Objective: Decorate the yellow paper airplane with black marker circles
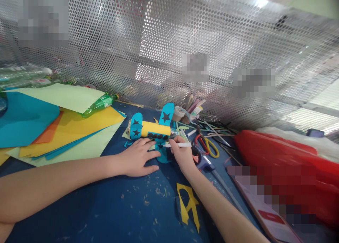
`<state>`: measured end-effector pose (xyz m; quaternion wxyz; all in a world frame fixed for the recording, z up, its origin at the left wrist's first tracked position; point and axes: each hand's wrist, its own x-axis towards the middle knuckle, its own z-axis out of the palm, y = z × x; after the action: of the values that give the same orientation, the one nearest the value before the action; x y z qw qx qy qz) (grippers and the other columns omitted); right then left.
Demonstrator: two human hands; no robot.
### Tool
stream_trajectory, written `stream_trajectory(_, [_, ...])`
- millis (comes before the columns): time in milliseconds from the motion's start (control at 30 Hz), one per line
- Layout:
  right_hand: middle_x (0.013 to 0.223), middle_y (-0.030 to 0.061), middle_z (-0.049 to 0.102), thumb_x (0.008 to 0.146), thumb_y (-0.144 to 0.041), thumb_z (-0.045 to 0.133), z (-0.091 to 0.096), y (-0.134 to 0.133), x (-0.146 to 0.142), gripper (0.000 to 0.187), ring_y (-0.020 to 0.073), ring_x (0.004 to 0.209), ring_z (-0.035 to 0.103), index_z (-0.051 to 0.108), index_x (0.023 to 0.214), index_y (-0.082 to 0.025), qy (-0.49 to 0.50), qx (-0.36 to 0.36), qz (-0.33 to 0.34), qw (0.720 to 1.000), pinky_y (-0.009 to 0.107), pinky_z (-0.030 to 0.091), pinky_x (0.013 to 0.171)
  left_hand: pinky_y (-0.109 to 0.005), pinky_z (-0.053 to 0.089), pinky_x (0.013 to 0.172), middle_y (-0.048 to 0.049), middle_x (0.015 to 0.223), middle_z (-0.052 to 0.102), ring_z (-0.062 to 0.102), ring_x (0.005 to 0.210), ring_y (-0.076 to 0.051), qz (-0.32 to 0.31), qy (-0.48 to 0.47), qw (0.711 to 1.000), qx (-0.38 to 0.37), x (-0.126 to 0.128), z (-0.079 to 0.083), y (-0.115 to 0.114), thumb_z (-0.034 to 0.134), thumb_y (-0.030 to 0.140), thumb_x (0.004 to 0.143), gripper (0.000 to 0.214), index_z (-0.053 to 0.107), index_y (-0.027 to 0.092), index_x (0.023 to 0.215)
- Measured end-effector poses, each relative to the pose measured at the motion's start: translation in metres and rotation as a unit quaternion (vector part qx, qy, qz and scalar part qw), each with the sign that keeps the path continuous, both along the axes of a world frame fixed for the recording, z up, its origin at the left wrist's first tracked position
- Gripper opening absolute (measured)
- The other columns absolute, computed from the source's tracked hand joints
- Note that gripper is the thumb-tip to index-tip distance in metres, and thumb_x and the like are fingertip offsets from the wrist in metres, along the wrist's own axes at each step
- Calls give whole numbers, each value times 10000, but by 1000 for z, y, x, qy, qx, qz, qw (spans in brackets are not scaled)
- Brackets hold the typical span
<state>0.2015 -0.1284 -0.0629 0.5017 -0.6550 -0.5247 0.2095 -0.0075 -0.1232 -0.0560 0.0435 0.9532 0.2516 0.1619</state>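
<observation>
A toy plane [152,128] made from a bottle wrapped in yellow paper lies on the blue table, with blue wings and tail pieces. Black stars mark the blue parts, and a row of black ovals runs along the body. My left hand [140,158] rests with fingers spread at the plane's near side, its fingertips by the near wing. In my right hand [182,154] is a white marker [177,144], its tip pointing left over the near blue wing [162,154]. Part of that wing is hidden by my fingers.
Coloured paper sheets [76,133] and a green bottle [102,103] lie left. Right of my hand are scissors [212,147] and a blue glue gun [205,162]. A yellow paper scrap [185,200], a phone [265,207] and a red bag [278,147] lie nearer. Perforated metal [106,52] stands behind.
</observation>
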Motion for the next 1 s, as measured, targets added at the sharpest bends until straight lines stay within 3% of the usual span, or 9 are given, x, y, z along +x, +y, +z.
stream_trajectory(1000, [421, -56, 439, 739, -323, 573, 1, -2, -1, 289, 137, 460, 384, 405, 516, -249, 3, 9, 16, 1000, 289, 301, 480, -547, 332, 1071, -107, 1425, 464, 373, 1324, -356, 1, -11, 1000, 0, 0, -1, -1, 499, 536, 900, 442, 571, 269, 1245])
